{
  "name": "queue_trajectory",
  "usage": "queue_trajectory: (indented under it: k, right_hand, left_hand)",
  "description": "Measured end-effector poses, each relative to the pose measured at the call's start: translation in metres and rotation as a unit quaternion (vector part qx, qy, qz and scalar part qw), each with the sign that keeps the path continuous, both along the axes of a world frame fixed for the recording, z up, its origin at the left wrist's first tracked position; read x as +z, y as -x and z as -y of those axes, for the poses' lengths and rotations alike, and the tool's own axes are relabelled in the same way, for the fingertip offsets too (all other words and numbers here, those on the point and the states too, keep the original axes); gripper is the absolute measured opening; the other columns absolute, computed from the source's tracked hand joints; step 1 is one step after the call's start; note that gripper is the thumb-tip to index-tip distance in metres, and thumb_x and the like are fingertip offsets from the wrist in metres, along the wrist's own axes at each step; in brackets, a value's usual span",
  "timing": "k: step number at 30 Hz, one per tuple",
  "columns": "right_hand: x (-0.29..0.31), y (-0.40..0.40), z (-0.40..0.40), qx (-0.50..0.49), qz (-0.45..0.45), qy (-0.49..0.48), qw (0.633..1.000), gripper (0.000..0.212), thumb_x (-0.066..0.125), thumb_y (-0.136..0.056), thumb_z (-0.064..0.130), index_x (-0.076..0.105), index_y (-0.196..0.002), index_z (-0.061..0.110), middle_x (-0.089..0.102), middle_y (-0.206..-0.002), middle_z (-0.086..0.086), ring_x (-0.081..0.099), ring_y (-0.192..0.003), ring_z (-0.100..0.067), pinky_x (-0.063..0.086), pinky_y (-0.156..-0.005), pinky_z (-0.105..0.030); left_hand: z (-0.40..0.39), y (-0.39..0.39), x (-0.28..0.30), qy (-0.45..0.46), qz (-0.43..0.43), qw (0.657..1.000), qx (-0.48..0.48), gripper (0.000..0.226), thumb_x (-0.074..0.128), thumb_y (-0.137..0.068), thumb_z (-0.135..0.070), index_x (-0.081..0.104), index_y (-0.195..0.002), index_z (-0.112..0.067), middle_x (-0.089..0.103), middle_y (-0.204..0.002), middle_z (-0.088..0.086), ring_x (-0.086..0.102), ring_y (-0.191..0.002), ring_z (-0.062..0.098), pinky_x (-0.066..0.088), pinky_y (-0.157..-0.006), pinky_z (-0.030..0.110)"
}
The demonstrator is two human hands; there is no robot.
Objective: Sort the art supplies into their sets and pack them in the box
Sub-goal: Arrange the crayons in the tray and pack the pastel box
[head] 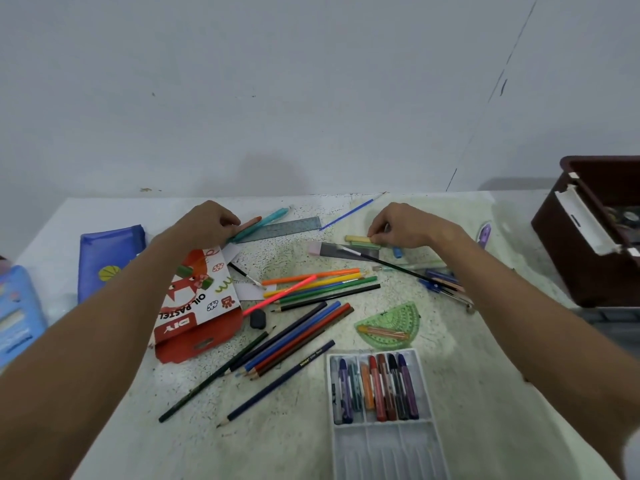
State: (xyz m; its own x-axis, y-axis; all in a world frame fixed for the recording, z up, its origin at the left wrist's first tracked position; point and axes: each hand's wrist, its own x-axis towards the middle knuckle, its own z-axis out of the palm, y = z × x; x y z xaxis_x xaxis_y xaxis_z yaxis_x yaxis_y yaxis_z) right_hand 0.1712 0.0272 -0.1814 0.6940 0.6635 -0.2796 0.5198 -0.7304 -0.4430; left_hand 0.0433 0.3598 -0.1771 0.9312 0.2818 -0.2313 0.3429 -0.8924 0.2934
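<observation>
My left hand [204,221] reaches to the far side of the table and its curled fingers pinch the ends of an orange-pink crayon [251,223] and a teal pen [268,218]. My right hand [403,225] pinches a yellow pastel stick [356,239] lying beside a green one. A white plastic tray [384,434] near the front holds several oil pastels [375,388]. The red and white oil pastel box [202,306] lies open at the left. Several colour pencils [311,289] are scattered in the middle.
A blue pencil case [110,254] and a light blue case [17,317] lie at the left. A grey ruler [291,226], black eraser [258,319], green protractor [389,327], compass [443,287] and thin paintbrush [398,266] lie about. A dark brown box [588,237] stands at the right edge.
</observation>
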Motion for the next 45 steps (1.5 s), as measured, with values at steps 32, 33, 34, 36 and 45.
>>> queue_trajectory:
  k: [32,33,34,36,45]
  right_hand:
    - [-0.003,0.188,0.110,-0.198,-0.167,-0.315,0.913,0.020,0.073,-0.082,0.004,0.067,-0.099,0.012,0.067,-0.071,-0.001,0.064,-0.065,-0.020,0.057,-0.069,-0.041]
    - [-0.005,0.190,0.111,-0.200,-0.155,-0.296,0.921,0.019,0.074,-0.081,0.007,0.068,-0.097,0.011,0.068,-0.071,-0.001,0.064,-0.065,-0.020,0.057,-0.068,-0.040]
    - [-0.007,0.193,0.111,-0.200,-0.139,-0.279,0.929,0.018,0.076,-0.080,0.010,0.069,-0.096,0.011,0.068,-0.072,-0.001,0.064,-0.065,-0.018,0.057,-0.068,-0.038]
    - [-0.010,0.195,0.110,-0.188,-0.093,-0.249,0.945,0.018,0.077,-0.079,0.016,0.070,-0.095,0.013,0.068,-0.074,0.001,0.062,-0.066,-0.012,0.056,-0.069,-0.032]
    - [-0.020,0.204,0.098,-0.162,0.010,-0.181,0.970,0.021,0.077,-0.080,0.025,0.071,-0.098,0.016,0.066,-0.081,0.002,0.058,-0.067,-0.008,0.042,-0.060,-0.013]
  left_hand:
    - [0.218,0.212,-0.006,0.307,0.105,0.942,0.089,0.007,0.068,-0.087,-0.020,0.069,-0.087,-0.027,0.069,-0.071,0.002,0.067,-0.063,0.020,0.058,-0.064,0.037]
    - [0.223,0.220,-0.007,0.295,0.103,0.946,0.083,0.004,0.068,-0.087,-0.024,0.070,-0.088,-0.027,0.069,-0.071,0.001,0.066,-0.064,0.020,0.057,-0.064,0.039]
    - [0.227,0.227,-0.008,0.284,0.102,0.950,0.081,0.003,0.068,-0.086,-0.026,0.069,-0.089,-0.028,0.068,-0.070,-0.001,0.065,-0.063,0.019,0.057,-0.065,0.040]
    - [0.234,0.239,-0.010,0.269,0.101,0.954,0.086,0.007,0.067,-0.086,-0.026,0.066,-0.085,-0.033,0.067,-0.068,-0.003,0.064,-0.061,0.014,0.056,-0.064,0.037]
    - [0.254,0.266,-0.016,0.291,0.062,0.949,0.106,0.021,0.067,-0.083,-0.027,0.063,-0.103,-0.033,0.071,-0.070,-0.007,0.065,-0.062,0.009,0.053,-0.059,0.029]
